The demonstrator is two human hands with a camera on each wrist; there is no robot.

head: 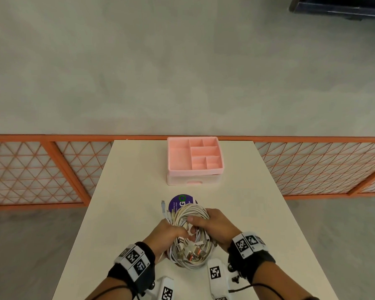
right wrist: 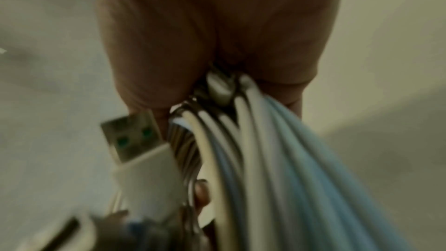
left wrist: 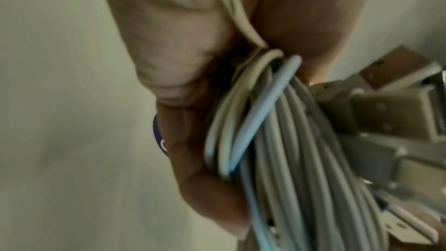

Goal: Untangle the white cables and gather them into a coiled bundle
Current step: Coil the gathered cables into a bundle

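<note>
So both hands are on the coil of white cables (head: pixel 189 234), which sits at the near end of the cream bench (head: pixel 126 191), right in front of the person. The left hand (head: pixel 168 233) has its grip wrapped around the left side of the coil, fingers curled round a thick bunch of strands; the left wrist view shows that close up, cables (left wrist: pixel 277 150) running down through the fingers (left wrist: pixel 193 159) with metal USB plugs (left wrist: pixel 391 114) sticking out on the right. The right hand (head: pixel 212 224) grips the right side the same way, thumb lying over the top of the loops, and its wrist view is blurry but you can see the strands (right wrist: pixel 277 159) coming out of the closed hand (right wrist: pixel 205 26) and one USB-A plug (right wrist: pixel 131 136) hanging just beside them. A cluster of plug ends (head: pixel 191 252) pokes out at the near side of the coil, and a few thinner connector ends (head: pixel 165 210) stick out at the far left. Just behind the coil, partly covered by it, there's a round purple sticker or disc (head: pixel 179 202) with white print I can't read. Further back near the far edge is a pink organizer tray (head: pixel 195 161) with several compartments, sitting on a paler drawer base. Both wrists wear black bands with square black-and-white marker tags (head: pixel 135 259).
</note>
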